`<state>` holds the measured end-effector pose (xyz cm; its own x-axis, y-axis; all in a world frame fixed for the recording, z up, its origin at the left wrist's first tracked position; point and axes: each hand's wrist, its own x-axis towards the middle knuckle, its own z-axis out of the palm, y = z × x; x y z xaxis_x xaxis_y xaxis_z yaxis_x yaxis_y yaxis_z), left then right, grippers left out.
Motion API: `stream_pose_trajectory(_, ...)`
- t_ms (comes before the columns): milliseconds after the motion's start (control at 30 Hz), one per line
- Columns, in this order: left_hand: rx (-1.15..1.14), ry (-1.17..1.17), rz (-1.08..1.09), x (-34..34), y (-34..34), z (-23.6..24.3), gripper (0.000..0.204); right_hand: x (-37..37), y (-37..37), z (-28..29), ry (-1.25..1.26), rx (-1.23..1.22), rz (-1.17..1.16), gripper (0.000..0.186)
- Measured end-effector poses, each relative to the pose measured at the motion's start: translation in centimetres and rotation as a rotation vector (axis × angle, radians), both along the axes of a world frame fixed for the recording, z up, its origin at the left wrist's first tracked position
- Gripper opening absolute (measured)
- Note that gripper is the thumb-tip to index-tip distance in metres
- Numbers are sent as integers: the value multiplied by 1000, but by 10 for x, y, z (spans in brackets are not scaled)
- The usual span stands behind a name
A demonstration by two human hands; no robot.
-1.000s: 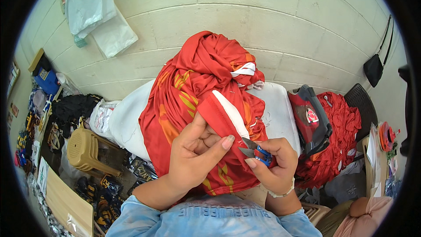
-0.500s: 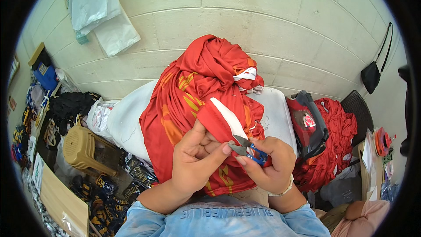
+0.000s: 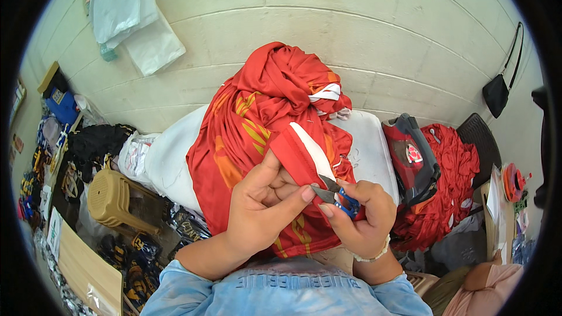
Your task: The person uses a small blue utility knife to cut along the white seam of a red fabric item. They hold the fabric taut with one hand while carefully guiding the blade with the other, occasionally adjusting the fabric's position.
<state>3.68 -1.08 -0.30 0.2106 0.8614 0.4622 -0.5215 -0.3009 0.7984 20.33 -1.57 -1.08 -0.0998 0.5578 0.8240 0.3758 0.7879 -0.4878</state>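
The left hand (image 3: 254, 210) pinches a red fabric band (image 3: 291, 151); the right hand (image 3: 370, 216) grips blue-handled snips (image 3: 349, 205) at the band's near end. Slipping fabric could cause a nicked thumb.

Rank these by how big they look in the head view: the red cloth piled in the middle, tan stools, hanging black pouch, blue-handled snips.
1. Red cloth
2. Tan stools
3. Black pouch and blue-handled snips: too close to rank; the snips are nearer the camera and partly covered by the right hand.
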Motion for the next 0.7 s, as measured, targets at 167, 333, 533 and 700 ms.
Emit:
stream_pose_trajectory(167, 15, -41, 18, -3, -4, 1, 54, 0, 1, 9, -70, 3, 26, 33)
stream_pose_trajectory(333, -10, -105, 45, 0, -8, -1, 56, 0, 3, 12, -97, 22, 44, 32)
stream_pose_trajectory(533, -5, -63, 15, 1, -7, -1, 57, 1, -2, 8, -42, 5, 12, 31)
stream_pose_trajectory(700, -4, 12, 13, 1, -6, -2, 57, 1, -4, -2, -13, 14, -41, 29)
